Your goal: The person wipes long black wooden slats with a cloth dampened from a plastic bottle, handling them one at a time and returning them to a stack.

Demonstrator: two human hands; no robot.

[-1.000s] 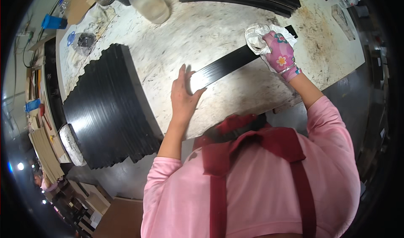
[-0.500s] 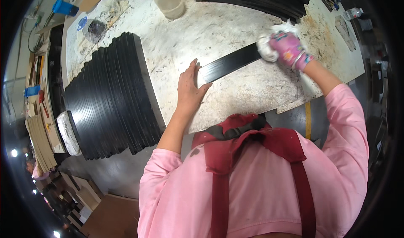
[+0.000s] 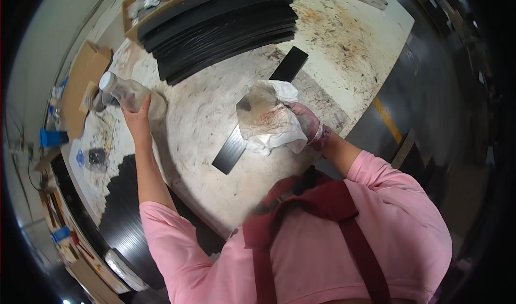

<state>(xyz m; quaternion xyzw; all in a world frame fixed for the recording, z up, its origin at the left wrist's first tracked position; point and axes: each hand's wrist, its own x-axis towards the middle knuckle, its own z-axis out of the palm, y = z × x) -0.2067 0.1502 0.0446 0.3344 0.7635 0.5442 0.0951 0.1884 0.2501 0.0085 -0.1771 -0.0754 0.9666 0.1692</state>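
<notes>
My left hand [image 3: 138, 117], bare, is closed round a translucent bottle [image 3: 128, 90] with a white cap, which leans to the left at the far left of the worktable. In my gloved right hand [image 3: 305, 121] is a white rag [image 3: 271, 116] with brown and dark stains, spread out over the middle of a black strip [image 3: 230, 151]. Both ends of that strip show on either side of the cloth, and its middle is hidden. I cannot tell whether the rag touches the strip.
Black strips lie in a large stack [image 3: 220, 27] across the far side of the whitish worktable [image 3: 196, 102]. More black strips [image 3: 126, 212] are piled at the left beside my forearm. A cardboard box [image 3: 131, 14] stands at the far left, and a blue container [image 3: 52, 137] sits beyond the left edge.
My left hand has let go of the black strip and taken hold of the bottle. The right hand has brought the rag back toward the strip's middle. The whole view has turned.
</notes>
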